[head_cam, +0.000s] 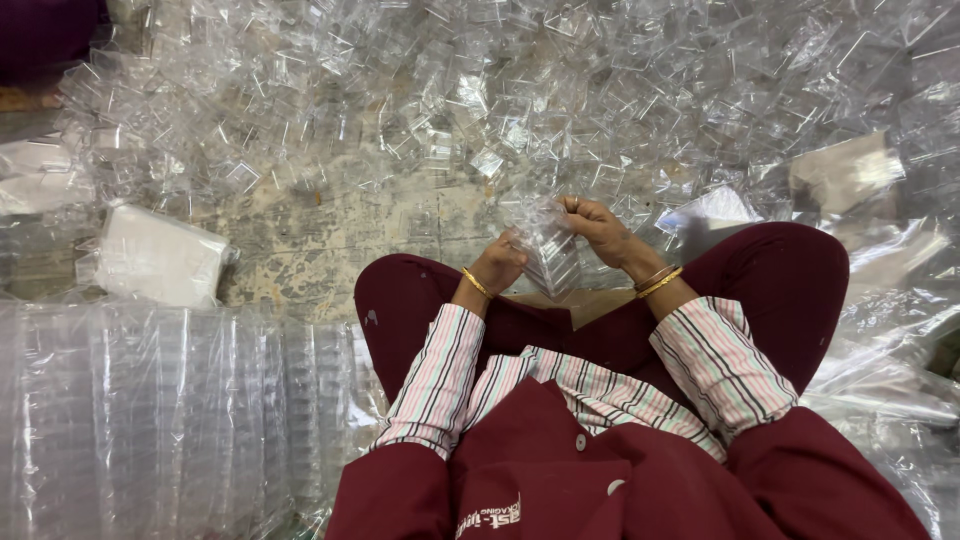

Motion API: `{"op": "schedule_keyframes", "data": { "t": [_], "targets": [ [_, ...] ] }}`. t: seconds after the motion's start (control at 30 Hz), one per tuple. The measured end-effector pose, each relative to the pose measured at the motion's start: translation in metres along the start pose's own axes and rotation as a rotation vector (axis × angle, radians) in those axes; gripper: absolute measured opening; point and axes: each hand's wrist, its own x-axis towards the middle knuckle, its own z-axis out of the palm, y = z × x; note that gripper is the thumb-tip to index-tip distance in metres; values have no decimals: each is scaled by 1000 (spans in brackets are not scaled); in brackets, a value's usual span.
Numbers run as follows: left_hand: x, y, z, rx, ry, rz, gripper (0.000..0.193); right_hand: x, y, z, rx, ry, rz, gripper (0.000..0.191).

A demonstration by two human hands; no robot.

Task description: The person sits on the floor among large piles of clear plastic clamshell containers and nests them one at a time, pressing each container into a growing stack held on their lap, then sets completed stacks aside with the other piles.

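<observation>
We see a stack of clear plastic containers [545, 250] held up just above the lap, between the two hands and a little ahead of the knees. Our left hand [497, 266] closes its fingers around the lower left side of the stack, and our right hand [597, 226] curls over its upper right edge, fingers bent in a grip on the plastic. Each wrist carries gold bangles [657, 280], and striped shirt cuffs [715, 355] come out of maroon sleeves. Beyond the hands we look onto a worn concrete floor [330, 235], and past it a wide heap of loose clear containers [480, 90] spreads across the top of the view. To our left lies a white wrapped block [155, 255], and nearer us, long rows of nested clear containers in plastic wrap [150, 420].
</observation>
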Motion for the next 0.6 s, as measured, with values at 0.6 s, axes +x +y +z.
{"op": "schedule_keyframes", "data": {
  "t": [0.6],
  "targets": [
    [9, 8, 8, -55, 27, 73, 91, -7, -18, -7, 124, 79, 2, 12]
  ]
}}
